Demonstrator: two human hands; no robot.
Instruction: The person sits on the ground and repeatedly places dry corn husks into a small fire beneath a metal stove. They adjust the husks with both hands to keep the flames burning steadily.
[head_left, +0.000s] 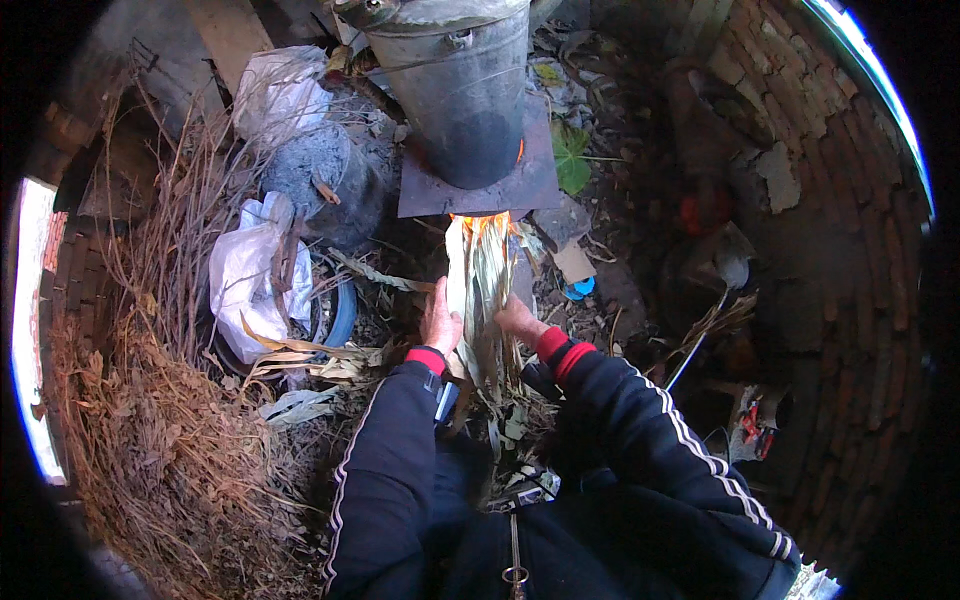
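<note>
A bundle of dry corn husks or leaves (480, 300) lies between my hands, its far end in the flames (484, 222) under a metal plate (435, 196). My left hand (441, 319) grips the bundle's left side. On the right side, my right hand (519, 318) holds it too, the fingertips partly hidden by the leaves. A tall metal bucket (465, 97), sooty near its base, stands on the plate, and a fire glow shows beside its bottom edge.
Dry brush (165, 450) and thin sticks (195, 187) pile up at left, beside white plastic bags (247, 289) and an ash-filled bucket (311, 169). A green leaf (570, 157) and a blue cap (580, 289) lie right of the fire. A brick wall (862, 300) curves along the right.
</note>
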